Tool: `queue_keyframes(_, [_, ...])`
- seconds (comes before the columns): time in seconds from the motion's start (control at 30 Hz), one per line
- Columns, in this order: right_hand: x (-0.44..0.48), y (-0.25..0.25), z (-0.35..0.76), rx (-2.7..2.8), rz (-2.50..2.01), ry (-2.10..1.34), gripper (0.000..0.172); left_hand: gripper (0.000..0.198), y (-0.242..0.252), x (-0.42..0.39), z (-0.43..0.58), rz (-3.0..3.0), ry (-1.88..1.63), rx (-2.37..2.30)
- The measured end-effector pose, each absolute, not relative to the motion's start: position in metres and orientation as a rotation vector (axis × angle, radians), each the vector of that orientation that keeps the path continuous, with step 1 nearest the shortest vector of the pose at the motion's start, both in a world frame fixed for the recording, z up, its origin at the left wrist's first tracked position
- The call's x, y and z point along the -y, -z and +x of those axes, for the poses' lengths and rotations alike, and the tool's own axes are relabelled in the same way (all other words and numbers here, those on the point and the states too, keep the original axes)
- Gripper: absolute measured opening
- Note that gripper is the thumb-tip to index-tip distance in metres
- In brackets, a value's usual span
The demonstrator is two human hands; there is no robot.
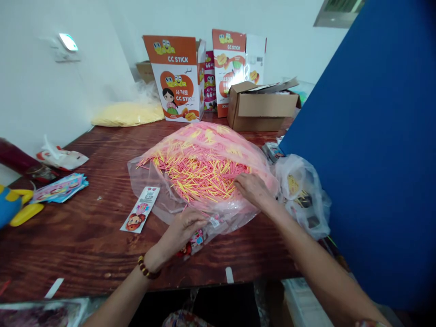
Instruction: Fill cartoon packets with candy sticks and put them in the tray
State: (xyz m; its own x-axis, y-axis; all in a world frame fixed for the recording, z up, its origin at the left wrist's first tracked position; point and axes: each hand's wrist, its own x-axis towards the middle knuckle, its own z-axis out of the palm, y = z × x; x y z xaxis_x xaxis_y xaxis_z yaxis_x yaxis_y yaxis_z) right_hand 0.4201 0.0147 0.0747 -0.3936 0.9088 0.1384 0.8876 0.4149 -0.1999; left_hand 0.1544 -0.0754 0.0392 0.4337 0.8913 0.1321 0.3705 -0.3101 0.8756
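Observation:
A large clear bag holds many thin pink and yellow sticks [204, 177] in the middle of the table. My right hand [252, 187] is at the right side of the open pile, its fingers closed at the sticks; what they pinch is too small to make out. My left hand [188, 223] is closed at the bag's front edge, over a small printed packet [197, 238] that is partly hidden beneath it. Another printed packet [140, 210] lies flat on the table, left of the bag's front edge.
CC Stick cartons [177, 77] and an open brown box [265, 106] stand behind. A yellow bag [127, 114] lies back left, with printed sachets [63, 188] at the left. To the right are a white plastic bag [306, 195] and a blue panel [371, 150].

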Motion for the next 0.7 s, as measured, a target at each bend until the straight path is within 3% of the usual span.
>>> queue_keyframes(0.13, [-0.023,-0.059,0.451,2.756,-1.713,0.06,0.026,0.022,-0.027,0.06,0.179,2.13,-0.842,-1.05])
queue_keyframes(0.37, [0.0,-0.056,0.465,2.874,-1.867,-0.116,0.027,0.018,-0.029,0.054,0.216,2.204,-0.459,-1.103])
queue_keyframes(0.57, [-0.026,-0.058,0.452,2.705,-1.895,-0.12,0.029,0.018,-0.02,0.053,0.223,2.182,-0.56,-1.068])
queue_keyframes(0.7, [-0.032,-0.039,0.464,2.658,-1.838,-0.052,0.041,0.02,-0.016,0.052,0.23,2.126,-0.633,-0.983])
